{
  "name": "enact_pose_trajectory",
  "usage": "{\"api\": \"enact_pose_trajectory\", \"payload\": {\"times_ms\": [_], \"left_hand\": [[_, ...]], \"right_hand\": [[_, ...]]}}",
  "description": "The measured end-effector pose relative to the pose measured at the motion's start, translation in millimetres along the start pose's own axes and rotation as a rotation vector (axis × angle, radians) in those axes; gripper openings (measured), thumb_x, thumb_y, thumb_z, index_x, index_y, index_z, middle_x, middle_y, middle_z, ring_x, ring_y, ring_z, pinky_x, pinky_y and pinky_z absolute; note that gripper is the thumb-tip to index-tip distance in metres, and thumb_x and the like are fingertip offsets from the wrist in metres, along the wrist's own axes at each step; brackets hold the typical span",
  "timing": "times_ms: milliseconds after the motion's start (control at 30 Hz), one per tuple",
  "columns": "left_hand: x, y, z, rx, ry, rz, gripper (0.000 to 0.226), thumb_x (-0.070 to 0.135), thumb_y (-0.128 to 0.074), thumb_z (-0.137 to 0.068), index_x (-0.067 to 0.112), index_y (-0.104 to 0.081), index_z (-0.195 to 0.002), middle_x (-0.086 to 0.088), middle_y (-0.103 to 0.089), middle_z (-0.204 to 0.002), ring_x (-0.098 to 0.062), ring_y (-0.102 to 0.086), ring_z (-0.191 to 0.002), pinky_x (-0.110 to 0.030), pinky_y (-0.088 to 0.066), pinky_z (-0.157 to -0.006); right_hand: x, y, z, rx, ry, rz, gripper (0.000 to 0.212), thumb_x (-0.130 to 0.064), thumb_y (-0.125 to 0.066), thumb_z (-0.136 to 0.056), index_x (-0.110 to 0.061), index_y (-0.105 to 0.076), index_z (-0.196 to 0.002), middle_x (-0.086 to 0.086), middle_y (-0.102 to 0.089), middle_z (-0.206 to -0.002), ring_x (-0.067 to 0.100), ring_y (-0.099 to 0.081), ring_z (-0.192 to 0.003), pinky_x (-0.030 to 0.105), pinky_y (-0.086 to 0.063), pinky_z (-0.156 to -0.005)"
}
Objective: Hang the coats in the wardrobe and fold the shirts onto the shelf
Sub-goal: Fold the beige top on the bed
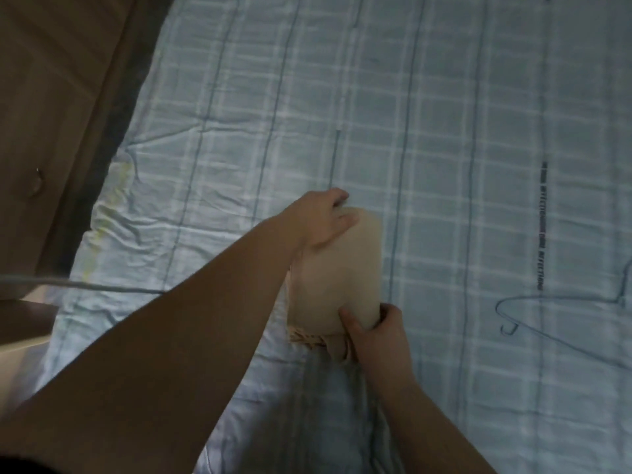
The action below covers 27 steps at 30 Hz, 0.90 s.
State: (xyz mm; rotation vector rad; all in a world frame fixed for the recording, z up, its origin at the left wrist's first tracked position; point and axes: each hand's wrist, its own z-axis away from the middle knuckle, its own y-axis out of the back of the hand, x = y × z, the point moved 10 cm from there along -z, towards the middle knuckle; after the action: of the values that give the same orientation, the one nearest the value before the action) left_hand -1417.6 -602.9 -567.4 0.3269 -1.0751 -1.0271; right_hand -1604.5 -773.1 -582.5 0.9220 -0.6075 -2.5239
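Head view. A folded beige shirt (337,268) lies as a compact bundle on the plaid bedsheet (444,131), toward the near edge of the bed and well in from its left edge. The left hand (325,220) rests on the far end of the bundle, fingers curled over its top edge and thumb laid along the cloth. The right hand (376,331) grips the near end — thumb pressed onto the upper face, fingers wrapped around the side; their tips are hidden. Looser folds of the same fabric show beneath the near end. A wire hanger (533,314) lies on the sheet near the right edge, well apart from the shirt. A brown wooden wardrobe door (51,97) stands beyond the left edge of the bed.

Handling, as a judgement: the shirt appears light, soft and limp — it will likely unfold if lifted by one end, so support at both ends, or from beneath, seems best.
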Motion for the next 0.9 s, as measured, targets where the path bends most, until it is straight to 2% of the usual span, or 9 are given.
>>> {"api": "enact_pose_trajectory", "payload": {"times_ms": [67, 133, 233, 400, 533, 667, 733, 800, 900], "left_hand": [[-3.8, -5.1, -5.8, -0.121, 0.021, -0.084, 0.066, 0.065, -0.051, -0.091, 0.02, -0.049, -0.14, -0.006, -0.055, -0.14, -0.024, -0.051, -0.125, -0.035, -0.04, -0.103], [-10.9, -11.4, -2.4, -0.183, 0.073, -0.074, 0.07, 0.07, -0.049, -0.089, 0.021, -0.049, -0.14, -0.004, -0.054, -0.14, -0.024, -0.052, -0.124, -0.035, -0.041, -0.1], [-26.9, -14.5, 9.3, -0.236, 0.149, -0.121, 0.078, 0.073, -0.047, -0.087, 0.019, -0.047, -0.143, -0.005, -0.05, -0.146, -0.027, -0.05, -0.13, -0.04, -0.039, -0.108], [-58.4, 13.9, 63.7, -0.256, 0.289, 0.088, 0.06, 0.071, -0.06, -0.081, 0.019, -0.067, -0.11, -0.001, -0.068, -0.11, -0.021, -0.067, -0.096, -0.038, -0.054, -0.084], [-63.1, 58.1, 150.1, -0.066, 0.337, 0.632, 0.067, 0.065, -0.074, -0.066, 0.017, -0.071, -0.112, -0.005, -0.075, -0.104, -0.027, -0.073, -0.096, -0.05, -0.055, -0.093], [-37.0, 118.2, 253.8, 0.204, 0.271, 1.028, 0.061, 0.053, -0.077, -0.075, 0.013, -0.067, -0.121, -0.012, -0.072, -0.115, -0.035, -0.067, -0.109, -0.055, -0.052, -0.095], [-22.9, 153.9, 309.1, 0.395, 0.238, 1.119, 0.048, 0.046, -0.075, -0.082, 0.016, -0.067, -0.119, -0.012, -0.072, -0.114, -0.034, -0.068, -0.107, -0.055, -0.054, -0.087], [-13.7, 188.4, 368.0, 0.577, 0.227, 1.126, 0.043, 0.046, -0.072, -0.084, 0.02, -0.066, -0.118, -0.005, -0.074, -0.11, -0.027, -0.069, -0.103, -0.045, -0.056, -0.083], [-4.2, 230.9, 456.5, 0.761, 0.183, 1.138, 0.054, 0.053, -0.072, -0.083, 0.018, -0.063, -0.123, -0.008, -0.072, -0.113, -0.025, -0.068, -0.103, -0.042, -0.053, -0.082]], "right_hand": [[5.0, -1.0, -6.9, -0.088, -0.083, 0.036, 0.071, -0.056, -0.078, -0.072, -0.009, -0.056, -0.12, 0.006, -0.065, -0.107, 0.023, -0.064, -0.098, 0.029, -0.046, -0.079], [3.9, -5.8, -11.5, -0.172, -0.099, -0.011, 0.071, -0.059, -0.082, -0.063, -0.007, -0.065, -0.109, 0.007, -0.071, -0.101, 0.024, -0.068, -0.092, 0.035, -0.054, -0.08], [-1.4, -6.8, -14.4, -0.21, -0.056, -0.132, 0.045, -0.048, -0.085, -0.059, -0.014, -0.069, -0.084, 0.008, -0.075, -0.089, 0.025, -0.072, -0.083, 0.048, -0.059, -0.08], [-22.5, 13.6, -1.5, -0.284, 0.032, -0.305, 0.051, -0.035, -0.082, -0.053, -0.015, -0.066, -0.098, 0.01, -0.075, -0.091, 0.029, -0.072, -0.087, 0.048, -0.059, -0.079], [-81.5, 36.0, 31.7, -0.436, 0.136, -0.394, 0.063, -0.02, -0.082, -0.056, -0.009, -0.061, -0.114, 0.018, -0.072, -0.104, 0.027, -0.07, -0.086, 0.047, -0.057, -0.081], [-172.1, 55.8, 91.4, -0.643, 0.27, -0.433, 0.069, -0.009, -0.079, -0.06, -0.008, -0.055, -0.124, 0.015, -0.071, -0.102, 0.028, -0.069, -0.084, 0.046, -0.058, -0.069], [-217.1, 64.9, 130.3, -0.721, 0.323, -0.475, 0.075, -0.009, -0.082, -0.061, -0.007, -0.052, -0.129, 0.019, -0.067, -0.109, 0.032, -0.067, -0.088, 0.045, -0.055, -0.065], [-258.1, 65.7, 177.3, -0.803, 0.371, -0.493, 0.077, -0.018, -0.086, -0.063, -0.004, -0.053, -0.131, 0.025, -0.06, -0.116, 0.037, -0.061, -0.094, 0.045, -0.048, -0.069], [-301.4, 46.4, 254.4, -0.918, 0.403, -0.524, 0.056, -0.028, -0.079, -0.075, -0.007, -0.064, -0.124, 0.022, -0.061, -0.118, 0.039, -0.054, -0.105, 0.049, -0.04, -0.081]]}}
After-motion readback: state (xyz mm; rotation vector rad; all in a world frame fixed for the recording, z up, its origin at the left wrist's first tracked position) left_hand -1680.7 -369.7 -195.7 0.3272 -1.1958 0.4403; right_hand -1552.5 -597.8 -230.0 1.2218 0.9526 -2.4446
